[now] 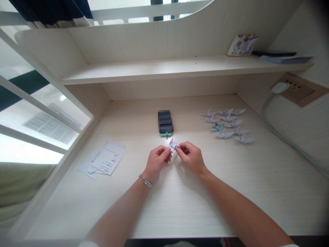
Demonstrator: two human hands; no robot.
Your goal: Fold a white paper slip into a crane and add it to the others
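Both hands meet over the middle of the pale wooden desk (180, 202). Between them is a small folded piece of white paper (173, 143), partly shaped like an origami figure. My left hand (157, 160), with a metal bracelet at the wrist, pinches its left side. My right hand (189, 156) pinches its right side with thumb and forefinger. Just beyond the paper a phone (166, 123) lies flat on the desk.
Several folded paper cranes (228, 125) lie in a group at the right. Printed paper slips (105, 159) lie at the left. A shelf (159, 67) above holds a small box (242, 44) and papers. A wall socket with plug and cable (281, 88) is at the right.
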